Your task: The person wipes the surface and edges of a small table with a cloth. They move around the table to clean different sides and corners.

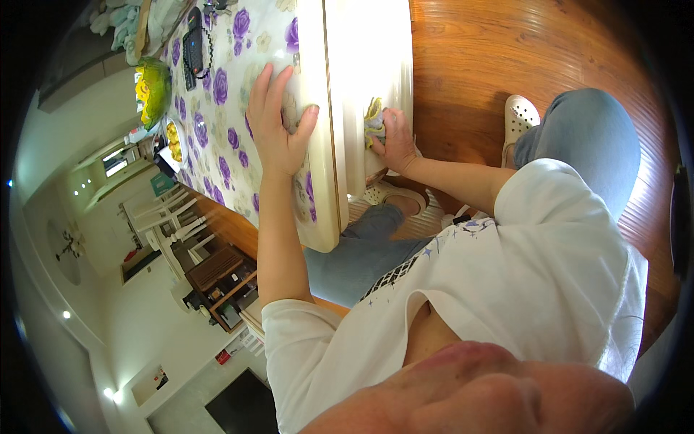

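Note:
My left hand point(279, 127) lies palm down with spread fingers near the edge of a table whose top has a purple rose pattern point(219, 87). Its thumb reaches toward the cream table rim point(320, 217). Lower down, my right hand point(398, 138) grips a crumpled grey cloth with yellow edging point(374, 122). It presses the cloth to the glossy white side of the table point(358, 65). The fingertips are partly hidden by the cloth. Both forearms are bare below white short sleeves.
A green glass bowl point(154, 92), a dish of yellow items point(173, 142) and a black device with buttons point(191, 51) stand on the table. My feet, in cream perforated clogs point(521, 116), rest on a brown wooden floor point(488, 49). White chairs point(168, 211) stand beyond.

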